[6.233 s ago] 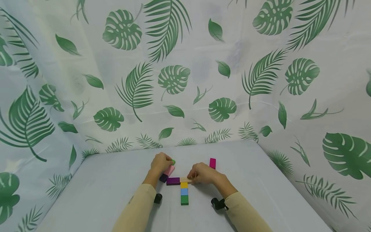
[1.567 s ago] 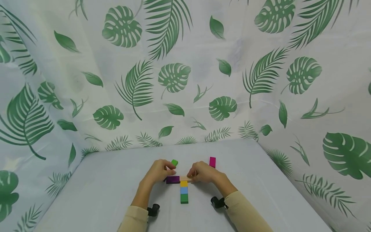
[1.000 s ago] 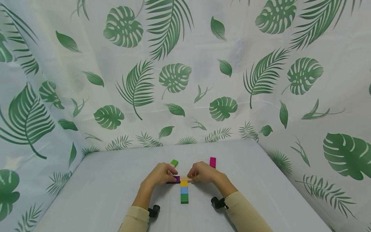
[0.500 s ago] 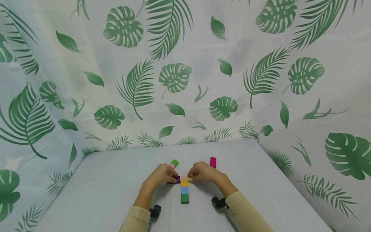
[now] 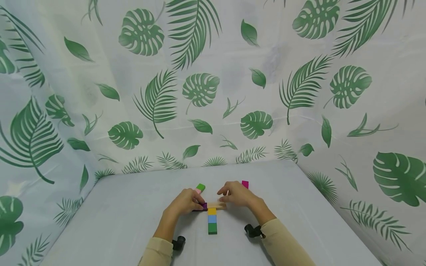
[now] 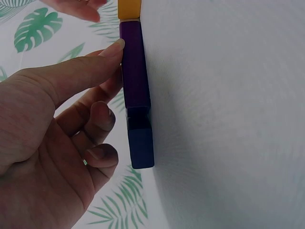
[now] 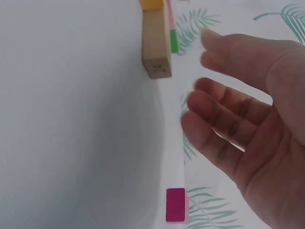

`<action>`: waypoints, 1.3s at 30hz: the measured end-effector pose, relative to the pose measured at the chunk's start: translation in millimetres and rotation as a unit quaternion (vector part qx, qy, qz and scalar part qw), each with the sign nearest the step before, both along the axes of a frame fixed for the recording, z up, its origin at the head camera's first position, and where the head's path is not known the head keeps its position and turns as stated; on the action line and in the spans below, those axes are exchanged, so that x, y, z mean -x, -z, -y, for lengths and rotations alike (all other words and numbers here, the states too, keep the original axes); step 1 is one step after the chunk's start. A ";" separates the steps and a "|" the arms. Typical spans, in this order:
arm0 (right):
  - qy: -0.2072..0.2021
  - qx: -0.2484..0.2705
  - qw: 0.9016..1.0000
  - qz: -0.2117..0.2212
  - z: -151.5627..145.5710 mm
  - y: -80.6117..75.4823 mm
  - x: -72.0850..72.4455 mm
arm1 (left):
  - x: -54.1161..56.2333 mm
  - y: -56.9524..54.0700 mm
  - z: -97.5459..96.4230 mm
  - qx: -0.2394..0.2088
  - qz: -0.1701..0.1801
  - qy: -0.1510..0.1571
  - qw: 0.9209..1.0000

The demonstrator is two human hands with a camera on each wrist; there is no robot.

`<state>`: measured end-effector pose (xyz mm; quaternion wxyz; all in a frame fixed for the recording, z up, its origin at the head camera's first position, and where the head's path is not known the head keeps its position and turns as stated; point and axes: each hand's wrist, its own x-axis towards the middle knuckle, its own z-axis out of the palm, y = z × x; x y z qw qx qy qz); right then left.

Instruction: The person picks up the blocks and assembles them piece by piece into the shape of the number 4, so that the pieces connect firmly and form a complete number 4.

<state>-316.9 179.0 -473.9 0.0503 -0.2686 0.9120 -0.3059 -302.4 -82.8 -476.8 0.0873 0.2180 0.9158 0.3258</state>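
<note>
My left hand (image 5: 185,201) pinches the purple block (image 6: 135,67) between thumb and index finger; its other fingers curl loosely beside it. A dark blue block (image 6: 141,148) lies at the purple block's outer end in the left wrist view. The purple block meets a plain wooden block (image 5: 216,205) end to end, forming a bar across a column of yellow (image 5: 212,211), light blue (image 5: 212,218) and green (image 5: 212,228) blocks. My right hand (image 5: 237,193) hovers just behind the wooden block, fingers apart and holding nothing. The wooden block's end bears a printed number (image 7: 160,68).
Behind the left hand, a light green block (image 5: 200,187) and a pink block (image 5: 198,191) lie in a slanted line. A magenta block (image 7: 175,205) lies beyond the right hand. Leaf-patterned cloth (image 5: 213,92) walls off the back and sides of the white table (image 5: 126,207).
The left hand has moved from the light green and pink blocks to the purple block and taken hold of it. The right hand has just let go of the wooden block and lifted back.
</note>
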 end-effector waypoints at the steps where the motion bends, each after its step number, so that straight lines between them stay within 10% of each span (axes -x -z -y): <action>1: 0.007 0.003 1.000 -0.009 -1.1 -0.9 0.4 | -0.1 -0.1 -0.1 0.000 0.001 -0.001 1.000; 39: 0.162 -0.008 0.984 -0.068 -50.7 -6.4 9.7 | -1.2 1.6 1.0 -0.010 0.005 -0.004 1.000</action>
